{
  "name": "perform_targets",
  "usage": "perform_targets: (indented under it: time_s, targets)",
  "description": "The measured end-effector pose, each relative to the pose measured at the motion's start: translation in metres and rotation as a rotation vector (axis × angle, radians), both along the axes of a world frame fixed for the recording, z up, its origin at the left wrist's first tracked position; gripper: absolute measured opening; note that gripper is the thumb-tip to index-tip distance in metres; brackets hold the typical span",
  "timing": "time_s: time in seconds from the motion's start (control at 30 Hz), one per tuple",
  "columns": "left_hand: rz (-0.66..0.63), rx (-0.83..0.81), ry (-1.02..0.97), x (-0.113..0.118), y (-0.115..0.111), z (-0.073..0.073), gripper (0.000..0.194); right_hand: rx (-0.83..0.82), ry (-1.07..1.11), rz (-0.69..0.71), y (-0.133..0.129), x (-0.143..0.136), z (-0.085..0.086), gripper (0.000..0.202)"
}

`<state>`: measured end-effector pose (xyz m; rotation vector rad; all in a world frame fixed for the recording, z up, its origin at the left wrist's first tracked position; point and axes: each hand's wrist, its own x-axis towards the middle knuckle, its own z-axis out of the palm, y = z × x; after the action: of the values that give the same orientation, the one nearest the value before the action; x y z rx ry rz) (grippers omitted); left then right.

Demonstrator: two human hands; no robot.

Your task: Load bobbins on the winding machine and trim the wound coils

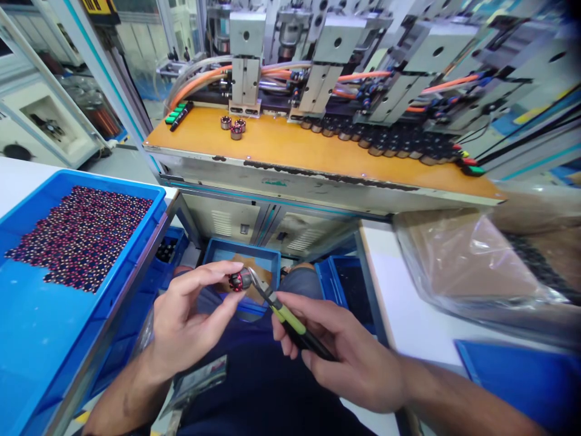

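Note:
Between the thumb and fingertips of my left hand (193,318) is a small round motor part (239,280), dark with red and copper windings. My right hand (338,345) is wrapped round pliers (290,318) with green and black handles. The metal jaws of the pliers point up and left, at the right side of the part; whether they touch it I cannot tell. Both hands are above my lap. Many similar small parts (91,236) lie in rows in a blue tray (45,327) on the left.
Ahead, an orange bench (281,145) carries three small wound parts (236,128), markers (179,115) and a row of dark cylinders (385,142) below machine fixtures. A plastic-wrapped box (472,260) sits on the white table (408,303) at right. A blue bin (245,245) is below.

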<state>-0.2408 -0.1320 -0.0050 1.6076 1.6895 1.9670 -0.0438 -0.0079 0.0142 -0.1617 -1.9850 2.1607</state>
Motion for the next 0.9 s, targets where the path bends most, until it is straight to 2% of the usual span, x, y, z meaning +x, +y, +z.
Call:
perform_targets:
  time_s: [0.2, 0.33, 0.5, 0.6, 0.67, 0.77, 0.83, 0.9]
  targets:
    - [-0.003, -0.038, -0.021, 0.0, 0.001, -0.002, 0.068, 0.163, -0.039, -0.044, 0.004, -0.004, -0.001, 0.065]
    - [-0.011, -0.033, -0.113, -0.001, 0.001, -0.001, 0.06, 0.173, -0.103, -0.133, 0.011, -0.007, 0.002, 0.057]
    - [-0.112, -0.154, -0.52, -0.012, 0.002, -0.002, 0.03, 0.359, -0.116, -0.125, 0.023, -0.017, 0.009, 0.052]
    - [-0.113, -0.24, -0.799, -0.018, 0.004, -0.005, 0.017, 0.409, -0.082, -0.16, 0.026, -0.023, 0.001, 0.055]
    - [-0.06, -0.269, -0.929, -0.022, 0.005, -0.01, 0.023, 0.455, -0.055, -0.199, 0.024, -0.03, -0.009, 0.052]
    - [0.015, -0.304, -0.983, -0.028, 0.003, -0.018, 0.036, 0.584, -0.052, -0.286, 0.027, -0.044, -0.018, 0.055]
    - [0.059, -0.321, -0.967, -0.029, 0.0, -0.022, 0.037, 0.715, -0.052, -0.355, 0.04, -0.052, -0.013, 0.064]
    - [0.078, -0.347, -0.963, -0.028, -0.008, -0.024, 0.036, 0.898, -0.003, -0.454, 0.066, -0.059, 0.002, 0.067]
